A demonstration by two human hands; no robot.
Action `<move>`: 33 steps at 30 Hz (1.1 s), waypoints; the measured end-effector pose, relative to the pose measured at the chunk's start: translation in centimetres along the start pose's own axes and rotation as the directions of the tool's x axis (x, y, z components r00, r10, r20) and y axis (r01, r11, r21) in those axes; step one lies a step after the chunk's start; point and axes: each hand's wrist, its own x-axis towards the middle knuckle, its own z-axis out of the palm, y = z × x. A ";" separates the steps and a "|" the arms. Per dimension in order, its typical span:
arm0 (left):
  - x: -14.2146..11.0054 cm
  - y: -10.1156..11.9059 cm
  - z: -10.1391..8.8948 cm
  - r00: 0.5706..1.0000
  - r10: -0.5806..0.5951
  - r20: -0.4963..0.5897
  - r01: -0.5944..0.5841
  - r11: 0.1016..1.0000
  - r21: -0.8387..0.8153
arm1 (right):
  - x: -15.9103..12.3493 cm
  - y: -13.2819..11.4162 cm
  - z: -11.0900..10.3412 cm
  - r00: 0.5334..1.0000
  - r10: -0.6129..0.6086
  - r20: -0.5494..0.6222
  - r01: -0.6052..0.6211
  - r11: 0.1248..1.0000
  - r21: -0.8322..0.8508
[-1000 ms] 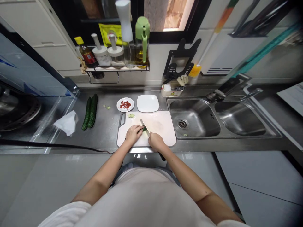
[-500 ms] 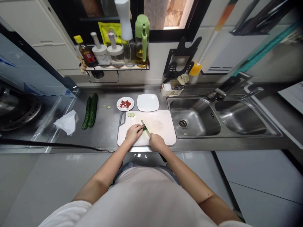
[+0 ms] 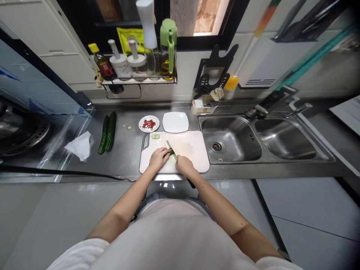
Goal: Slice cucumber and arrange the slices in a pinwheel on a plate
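Note:
On the white cutting board (image 3: 194,150), my left hand (image 3: 158,158) is closed over a piece of cucumber (image 3: 171,152), most of it hidden under the fingers. My right hand (image 3: 184,165) grips a kitchen knife (image 3: 170,147) whose blade points away from me and lies against the cucumber's right side. The black handle end sticks out below the right wrist. Two cucumber slices (image 3: 155,137) rest at the board's upper left corner.
Behind the board stand a small plate of chopped red pieces (image 3: 149,124) and a white square plate (image 3: 176,122). Two whole cucumbers (image 3: 107,133) and a crumpled white tissue (image 3: 80,146) lie to the left. A double sink (image 3: 232,140) is on the right; a condiment rack (image 3: 140,80) hangs above.
My right hand and the knife have shifted slightly away from me and to the left. The left hand stays in the same spot on the cucumber.

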 end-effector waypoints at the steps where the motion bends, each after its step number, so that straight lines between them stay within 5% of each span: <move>1: 0.0 0.0 0.0 1.000 0.002 0.001 -0.002 1.000 -0.001 | -0.2 0.1 0.1 1.000 0.005 0.010 -0.005 1.000 -0.001; 33: 0.1 0.2 -0.2 1.000 -0.004 0.001 0.004 1.000 -0.001 | 0.7 -0.2 -0.1 1.000 -0.017 -0.006 0.017 1.000 0.005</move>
